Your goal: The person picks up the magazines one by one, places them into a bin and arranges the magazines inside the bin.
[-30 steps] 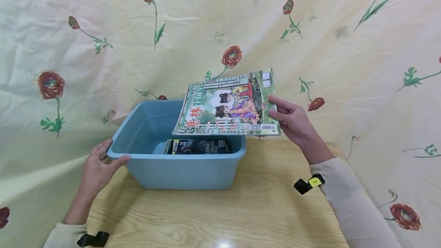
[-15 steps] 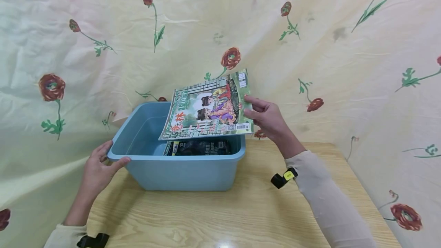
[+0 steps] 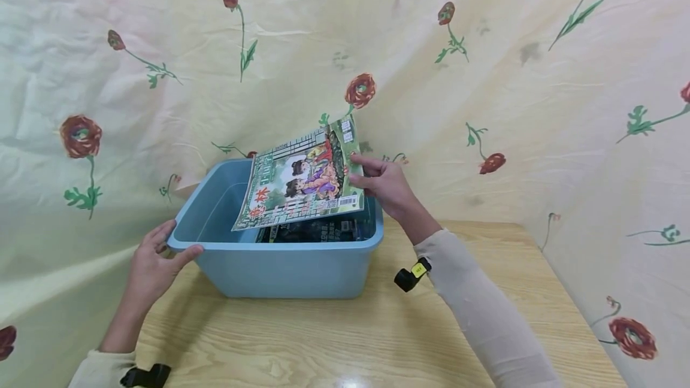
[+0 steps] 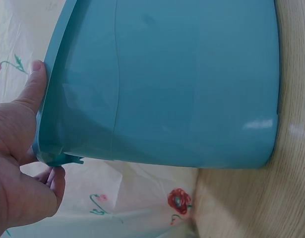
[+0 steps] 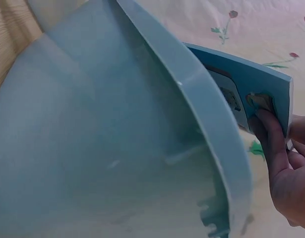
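Observation:
My right hand [image 3: 385,187] pinches the right edge of a magazine [image 3: 302,175] with a green cover showing two cartoon figures. The magazine slants over the blue plastic tub [image 3: 291,271], its left end lower, dipping inside the rim. Its blue underside [image 5: 251,74] shows in the right wrist view, fingers beneath it. Inside the tub lies a dark magazine [image 3: 318,231], partly covered by the green one. At the tub's front left corner my left hand [image 3: 156,262] grips the rim, thumb along the top; the left wrist view shows fingers curled under the rim.
The tub stands on a light wooden table [image 3: 323,340]. Behind and at both sides hangs a pale cloth [image 3: 512,47] printed with red flowers. A black wrist device [image 3: 412,274] with a yellow label sits on the right sleeve.
My right hand has moved left with the green magazine, bringing it from the tub's right side further over the opening and tilting its left end down. My left hand keeps its place on the rim.

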The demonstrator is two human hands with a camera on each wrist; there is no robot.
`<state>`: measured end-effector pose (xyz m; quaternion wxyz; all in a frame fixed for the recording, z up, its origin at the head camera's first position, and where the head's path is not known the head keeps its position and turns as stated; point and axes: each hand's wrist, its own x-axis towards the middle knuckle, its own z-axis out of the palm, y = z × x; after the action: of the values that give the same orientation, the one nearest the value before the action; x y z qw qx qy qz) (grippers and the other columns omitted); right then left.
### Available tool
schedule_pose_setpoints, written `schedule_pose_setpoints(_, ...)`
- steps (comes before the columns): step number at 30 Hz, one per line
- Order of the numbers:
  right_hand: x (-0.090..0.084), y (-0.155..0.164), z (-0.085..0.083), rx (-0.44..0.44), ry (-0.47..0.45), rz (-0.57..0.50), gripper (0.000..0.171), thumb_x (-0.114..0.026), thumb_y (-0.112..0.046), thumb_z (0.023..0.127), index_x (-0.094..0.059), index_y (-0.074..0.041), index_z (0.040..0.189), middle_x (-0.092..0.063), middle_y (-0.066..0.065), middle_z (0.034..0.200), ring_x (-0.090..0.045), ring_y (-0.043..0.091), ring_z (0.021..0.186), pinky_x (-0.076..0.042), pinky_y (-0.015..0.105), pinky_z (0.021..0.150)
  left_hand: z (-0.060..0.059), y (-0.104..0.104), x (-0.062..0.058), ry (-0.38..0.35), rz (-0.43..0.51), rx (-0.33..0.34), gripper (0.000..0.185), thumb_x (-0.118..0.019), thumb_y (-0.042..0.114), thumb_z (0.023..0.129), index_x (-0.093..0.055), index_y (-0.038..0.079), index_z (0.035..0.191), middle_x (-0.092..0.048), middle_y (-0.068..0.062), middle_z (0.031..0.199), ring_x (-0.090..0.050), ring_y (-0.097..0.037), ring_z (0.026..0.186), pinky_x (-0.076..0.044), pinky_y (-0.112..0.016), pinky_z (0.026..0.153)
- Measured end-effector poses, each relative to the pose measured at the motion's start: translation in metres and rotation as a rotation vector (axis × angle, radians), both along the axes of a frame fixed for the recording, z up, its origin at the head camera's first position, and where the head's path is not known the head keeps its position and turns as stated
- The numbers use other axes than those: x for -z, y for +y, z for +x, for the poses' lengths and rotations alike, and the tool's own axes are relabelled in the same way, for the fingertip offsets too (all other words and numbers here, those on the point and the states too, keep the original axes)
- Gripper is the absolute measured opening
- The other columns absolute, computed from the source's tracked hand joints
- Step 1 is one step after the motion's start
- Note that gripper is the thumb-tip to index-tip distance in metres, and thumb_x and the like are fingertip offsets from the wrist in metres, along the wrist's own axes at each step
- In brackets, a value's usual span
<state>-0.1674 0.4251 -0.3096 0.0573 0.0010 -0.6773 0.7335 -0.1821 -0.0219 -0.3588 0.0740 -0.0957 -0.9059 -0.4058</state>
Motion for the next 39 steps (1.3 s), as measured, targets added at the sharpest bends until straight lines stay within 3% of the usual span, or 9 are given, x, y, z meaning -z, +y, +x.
schedule_pose_setpoints(5,0.001,-0.01,-0.004,0.009,-0.025,0.042,0.052,-0.075,-0.005,0.093,-0.061,-0.011,0.142,-0.058,0.009,0.148,-0.068,0.023,0.111,-0.059,0.027,0.076,-0.001,0.0,0.001,-0.011,-0.008,-0.005,0.097,-0.08,0.038,0.09,-0.027,-0.006,0.158,-0.023,-0.035,0.16,-0.039,-0.063,0.134,-0.042,-0.07,0.101)
schedule_pose_setpoints(8,0.003,-0.017,-0.006,-0.001,-0.031,0.063,0.052,-0.076,-0.005,0.092,-0.062,-0.011,0.142,-0.06,0.011,0.145,-0.072,0.022,0.106,-0.061,0.03,0.079,-0.001,-0.001,0.002,-0.009,-0.003,-0.003,0.097,-0.08,0.037,0.09,-0.027,-0.006,0.158,-0.023,-0.035,0.16,-0.038,-0.063,0.134,-0.042,-0.071,0.101)
schedule_pose_setpoints(16,0.01,-0.031,-0.009,-0.022,-0.072,0.105,0.051,-0.078,-0.007,0.091,-0.064,-0.013,0.139,-0.061,0.007,0.143,-0.07,0.028,0.114,-0.06,0.037,0.089,0.001,-0.003,0.001,-0.01,-0.007,0.01,0.096,-0.079,0.037,0.091,-0.026,-0.006,0.158,-0.023,-0.035,0.16,-0.039,-0.063,0.134,-0.042,-0.071,0.1)
schedule_pose_setpoints(24,0.013,-0.037,-0.013,-0.022,-0.113,0.125,0.05,-0.079,-0.009,0.09,-0.066,-0.015,0.137,-0.061,0.003,0.145,-0.069,0.024,0.116,-0.058,0.041,0.095,0.002,-0.001,0.001,-0.008,-0.022,0.002,0.096,-0.079,0.037,0.091,-0.027,-0.006,0.158,-0.024,-0.035,0.16,-0.039,-0.063,0.133,-0.042,-0.071,0.101)
schedule_pose_setpoints(33,0.016,-0.045,-0.016,-0.025,-0.154,0.148,0.05,-0.079,-0.009,0.09,-0.066,-0.014,0.137,-0.061,0.004,0.144,-0.071,0.025,0.11,-0.059,0.038,0.088,0.002,-0.001,0.001,-0.015,-0.015,0.007,0.096,-0.079,0.037,0.091,-0.026,-0.005,0.158,-0.023,-0.035,0.16,-0.038,-0.063,0.134,-0.042,-0.071,0.101)
schedule_pose_setpoints(39,0.014,-0.049,-0.017,-0.022,-0.17,0.163,0.05,-0.08,-0.01,0.089,-0.067,-0.015,0.137,-0.061,0.005,0.145,-0.069,0.024,0.116,-0.058,0.04,0.093,0.003,0.0,-0.001,-0.017,-0.003,0.009,0.096,-0.079,0.036,0.091,-0.025,-0.007,0.158,-0.022,-0.035,0.16,-0.037,-0.064,0.134,-0.042,-0.07,0.101)
